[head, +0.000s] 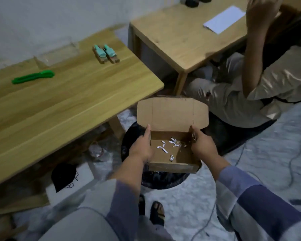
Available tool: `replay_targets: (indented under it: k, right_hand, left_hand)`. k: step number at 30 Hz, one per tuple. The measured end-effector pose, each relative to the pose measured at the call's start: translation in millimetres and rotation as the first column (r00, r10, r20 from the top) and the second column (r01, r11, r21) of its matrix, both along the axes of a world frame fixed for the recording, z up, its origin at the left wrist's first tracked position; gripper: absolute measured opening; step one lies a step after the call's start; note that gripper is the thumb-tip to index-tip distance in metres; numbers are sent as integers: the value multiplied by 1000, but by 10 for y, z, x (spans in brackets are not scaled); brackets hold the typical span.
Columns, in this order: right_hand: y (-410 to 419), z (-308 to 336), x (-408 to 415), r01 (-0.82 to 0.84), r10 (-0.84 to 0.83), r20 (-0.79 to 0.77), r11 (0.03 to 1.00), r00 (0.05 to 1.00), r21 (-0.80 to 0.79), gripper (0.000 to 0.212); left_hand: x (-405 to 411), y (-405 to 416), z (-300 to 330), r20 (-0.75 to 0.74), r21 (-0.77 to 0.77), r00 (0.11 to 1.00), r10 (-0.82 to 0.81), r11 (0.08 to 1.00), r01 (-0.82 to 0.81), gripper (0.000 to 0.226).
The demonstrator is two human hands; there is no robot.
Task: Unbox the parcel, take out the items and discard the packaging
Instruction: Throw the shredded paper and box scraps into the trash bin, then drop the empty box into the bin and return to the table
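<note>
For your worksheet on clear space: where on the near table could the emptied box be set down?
The near table is bare from the green cutter and teal items to its front edge. Both hands hold the box over the bin; the floor below looks cluttered.

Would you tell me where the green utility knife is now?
The green utility knife lies on the wooden table, far left in the head view, left of the two teal items.

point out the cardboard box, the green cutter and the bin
cardboard box (pixel 170 117): head view, inside of the open lid
green cutter (pixel 33 76): head view, middle of its body
bin (pixel 162 180): head view, dark liner below the box
</note>
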State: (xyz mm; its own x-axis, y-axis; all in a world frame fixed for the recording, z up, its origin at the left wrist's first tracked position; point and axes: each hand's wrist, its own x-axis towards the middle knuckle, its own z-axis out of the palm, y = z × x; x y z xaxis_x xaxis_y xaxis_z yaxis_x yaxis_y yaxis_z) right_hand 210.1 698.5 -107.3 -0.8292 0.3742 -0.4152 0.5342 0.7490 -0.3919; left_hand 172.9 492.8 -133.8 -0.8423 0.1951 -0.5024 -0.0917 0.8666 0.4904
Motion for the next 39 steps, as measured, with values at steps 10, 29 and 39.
replay_targets:
  k: [10,29,39]
  right_hand:
    - [17,-2355,-302,58,-29,262,993,965,-102,66]
    - [-280,-2709,-676,-5,62,416,991,907,-135,25]
    - [-634,-260,-681,-172,187,194,981,963,-94,38]
  left_hand:
    - [-287,4,-2330,241,-52,970,39,998,-28,76]
    - [-544,199,-2369,327,-95,944,-33,993,67,59]
    - [-420,-109,201,160,38,985,57,997,-64,49]
